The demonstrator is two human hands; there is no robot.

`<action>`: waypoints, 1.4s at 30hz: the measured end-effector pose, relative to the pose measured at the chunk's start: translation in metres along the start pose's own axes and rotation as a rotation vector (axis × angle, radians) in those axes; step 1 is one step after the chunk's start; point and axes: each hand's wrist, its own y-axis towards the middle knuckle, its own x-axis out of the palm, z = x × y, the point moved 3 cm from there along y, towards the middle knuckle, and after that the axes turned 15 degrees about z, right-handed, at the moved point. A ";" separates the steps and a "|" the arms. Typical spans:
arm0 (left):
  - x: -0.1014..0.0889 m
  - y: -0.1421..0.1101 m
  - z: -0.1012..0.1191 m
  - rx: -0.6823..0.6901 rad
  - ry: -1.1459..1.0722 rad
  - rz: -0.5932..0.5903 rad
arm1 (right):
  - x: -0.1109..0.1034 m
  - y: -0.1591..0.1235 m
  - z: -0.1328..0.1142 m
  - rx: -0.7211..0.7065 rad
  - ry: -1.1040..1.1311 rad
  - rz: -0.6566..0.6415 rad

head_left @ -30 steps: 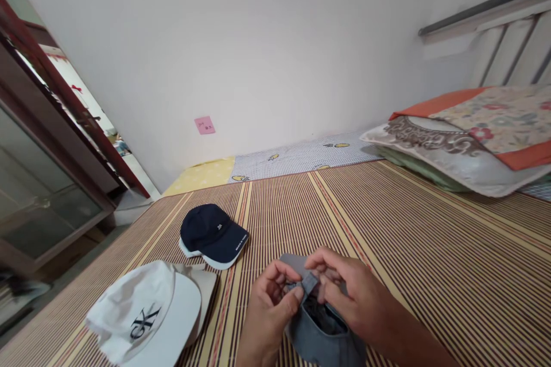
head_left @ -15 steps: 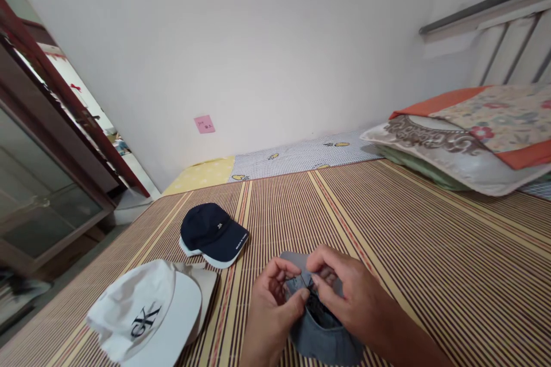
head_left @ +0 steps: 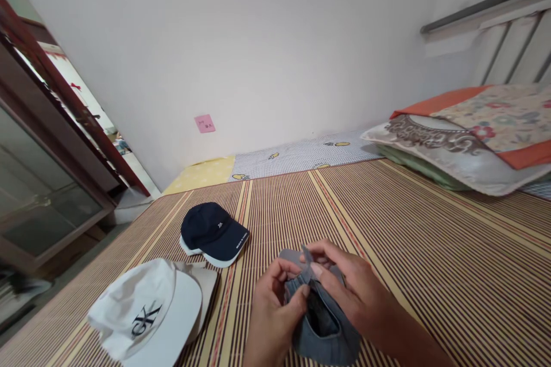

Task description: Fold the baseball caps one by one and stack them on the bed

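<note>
A grey-blue baseball cap [head_left: 329, 339] lies on the striped mat in front of me, its dark inside partly showing. My left hand [head_left: 275, 304] pinches the cap's edge between thumb and fingers. On the other side, my right hand [head_left: 340, 278] grips the cap's strap [head_left: 307, 258], whose loose end sticks up between thumb and forefinger. To the left sits a white cap [head_left: 144, 312] with dark letters, overlapping a beige one [head_left: 209, 292]. Farther back, a navy cap [head_left: 210, 229] rests on top of a white one [head_left: 220, 262].
The striped bamboo mat [head_left: 387, 229] covers the bed up to the white wall. Pillows [head_left: 456, 155] are stacked at the right, one under an orange-edged floral cloth [head_left: 512, 114]. A pink note [head_left: 204, 123] is stuck on the wall. At the left are a glass-fronted cabinet [head_left: 43, 195] and a doorway.
The strap's end now stands up between my right fingers, where before it lay low. My right hand has shifted slightly upward, and the cap's opening shows more.
</note>
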 end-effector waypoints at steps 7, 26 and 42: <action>-0.009 0.002 0.006 -0.165 -0.177 -0.065 | 0.001 0.005 0.005 0.057 0.028 -0.187; -0.042 0.023 -0.003 -0.234 -0.768 0.330 | -0.016 0.011 0.048 0.099 -0.205 -0.181; -0.012 0.011 -0.015 -0.094 -0.005 -0.069 | -0.029 0.016 0.045 0.139 0.377 0.358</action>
